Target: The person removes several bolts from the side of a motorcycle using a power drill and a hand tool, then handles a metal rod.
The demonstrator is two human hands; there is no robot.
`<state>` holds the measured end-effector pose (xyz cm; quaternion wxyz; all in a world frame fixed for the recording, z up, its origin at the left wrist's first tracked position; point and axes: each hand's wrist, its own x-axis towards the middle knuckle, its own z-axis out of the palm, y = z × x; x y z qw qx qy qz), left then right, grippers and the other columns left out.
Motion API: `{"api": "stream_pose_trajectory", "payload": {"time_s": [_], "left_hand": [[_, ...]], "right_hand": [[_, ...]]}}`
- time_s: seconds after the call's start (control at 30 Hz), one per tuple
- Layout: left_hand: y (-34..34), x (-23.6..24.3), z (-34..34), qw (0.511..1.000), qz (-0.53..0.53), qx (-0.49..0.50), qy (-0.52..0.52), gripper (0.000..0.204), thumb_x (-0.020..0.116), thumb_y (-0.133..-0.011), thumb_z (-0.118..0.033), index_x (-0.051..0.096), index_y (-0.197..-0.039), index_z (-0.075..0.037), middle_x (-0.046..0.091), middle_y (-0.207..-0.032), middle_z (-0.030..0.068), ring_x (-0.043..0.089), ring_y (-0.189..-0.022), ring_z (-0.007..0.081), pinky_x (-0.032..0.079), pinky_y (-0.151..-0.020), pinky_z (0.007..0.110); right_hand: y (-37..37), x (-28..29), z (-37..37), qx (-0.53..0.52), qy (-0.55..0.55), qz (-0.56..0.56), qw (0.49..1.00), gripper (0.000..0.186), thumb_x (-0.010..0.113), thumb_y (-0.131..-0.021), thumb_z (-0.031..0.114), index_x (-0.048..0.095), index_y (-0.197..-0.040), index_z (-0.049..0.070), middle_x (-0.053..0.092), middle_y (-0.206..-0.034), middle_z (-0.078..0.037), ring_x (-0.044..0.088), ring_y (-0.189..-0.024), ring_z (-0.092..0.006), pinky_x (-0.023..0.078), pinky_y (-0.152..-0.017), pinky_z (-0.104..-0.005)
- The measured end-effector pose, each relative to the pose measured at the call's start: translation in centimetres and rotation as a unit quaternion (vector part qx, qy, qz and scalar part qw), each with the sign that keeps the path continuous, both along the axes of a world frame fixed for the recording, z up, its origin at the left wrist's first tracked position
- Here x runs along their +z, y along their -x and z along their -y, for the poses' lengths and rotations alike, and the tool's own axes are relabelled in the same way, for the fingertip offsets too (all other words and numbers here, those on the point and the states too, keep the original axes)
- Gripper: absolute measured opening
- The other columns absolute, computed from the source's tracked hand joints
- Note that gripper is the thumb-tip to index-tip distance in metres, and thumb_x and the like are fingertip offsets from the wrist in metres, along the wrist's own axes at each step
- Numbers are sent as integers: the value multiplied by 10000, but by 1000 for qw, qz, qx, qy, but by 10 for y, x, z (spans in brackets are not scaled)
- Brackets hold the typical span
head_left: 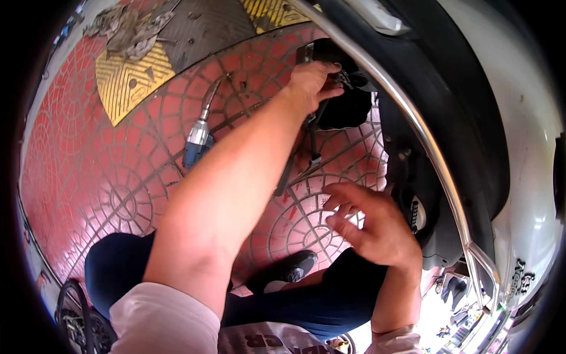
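Note:
My left hand (313,82) reaches up to a dark metal fitting (345,76) under the scooter's body, fingers curled on something I cannot make out. A dark bar (313,144) runs down below it, partly behind my forearm. My right hand (368,224) hangs lower, empty, fingers apart and bent, beside the scooter's dark underside (401,165). A blue and silver power tool (197,141) with a long socket lies on the red paving, left of my left forearm.
A chrome rail (439,159) and white panel (525,177) fill the right. At upper left are yellow and dark ramp pieces (130,82) with dirty rags (118,23). My knees and shoe (298,265) are below. A wheel (73,312) shows at lower left.

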<state>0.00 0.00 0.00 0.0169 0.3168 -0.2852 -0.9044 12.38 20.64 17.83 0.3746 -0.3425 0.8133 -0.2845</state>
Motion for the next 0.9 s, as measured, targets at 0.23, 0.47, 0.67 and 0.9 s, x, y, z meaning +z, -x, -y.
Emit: {"api": "stream_pose_trajectory", "payload": {"time_s": [0.23,0.47,0.67,0.9], "left_hand": [[-43,-2,-3,990,4,67,-121,221,708,-957,-153,629,-1107,-11,661,-1015,143,688,-926,310,641,-841,447],[-47,5,6,985,-32,32,-167,234,727,-927,-149,638,-1095,-13,639,-996,115,699,-917,313,617,-866,470],[-62,-19,3,959,-176,-14,-223,222,734,-919,-121,641,-1091,-14,666,-1004,91,704,-942,294,596,-899,463],[-73,-25,-5,963,-115,69,235,217,790,-835,-27,626,-978,-28,660,-987,94,683,-901,227,570,-815,339]], "right_hand": [[31,-47,3,-113,-9,59,992,264,673,-964,32,639,-1224,3,721,-1031,-76,682,-982,-145,531,-825,-288],[42,-71,25,-249,94,67,962,223,681,-974,69,641,-1172,-24,696,-1012,-61,636,-860,-106,498,-753,-253],[67,-97,47,-463,136,94,871,193,702,-987,169,679,-1117,29,697,-886,-35,593,-716,-81,480,-665,-230],[71,-118,71,-532,166,176,811,218,715,-982,239,684,-1125,76,708,-927,-36,604,-706,-115,491,-629,-267]]}}
